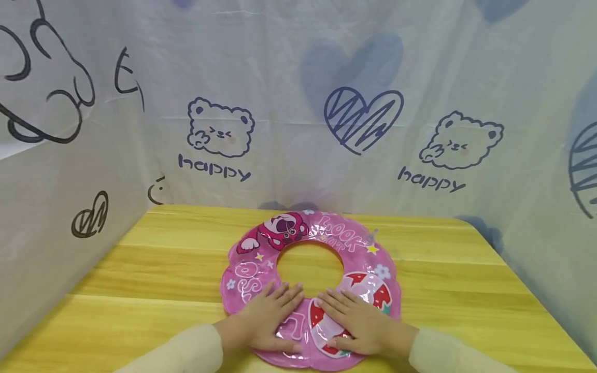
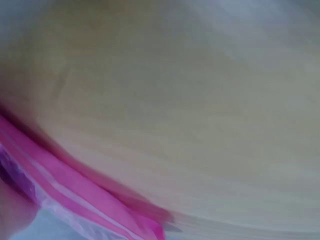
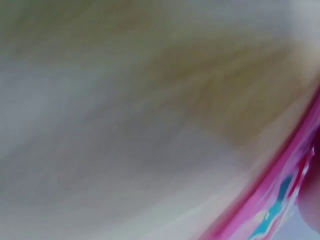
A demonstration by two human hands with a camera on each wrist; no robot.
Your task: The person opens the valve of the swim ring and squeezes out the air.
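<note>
A pink inflatable swim ring [image 1: 238, 264] with a bear, strawberries and white lettering lies flat on the wooden table [image 1: 466, 290]. On its near left part rests my left hand [image 1: 268, 317], palm down, fingers straight and pointing toward the ring's hole. My right hand [image 1: 361, 321] lies the same way on the near right part, over a strawberry print. A small clear valve [image 1: 372, 235] sticks up at the ring's far right. In both wrist views only a pink edge of the swim ring [image 2: 95, 192] and a bit of hand show, blurred.
A pale cloth [image 1: 289, 150] printed with bears, hearts and the word "happy" hangs behind the table. More of the cloth closes off the left and right sides. The table's rounded far right corner [image 1: 471, 224] shows beyond the ring.
</note>
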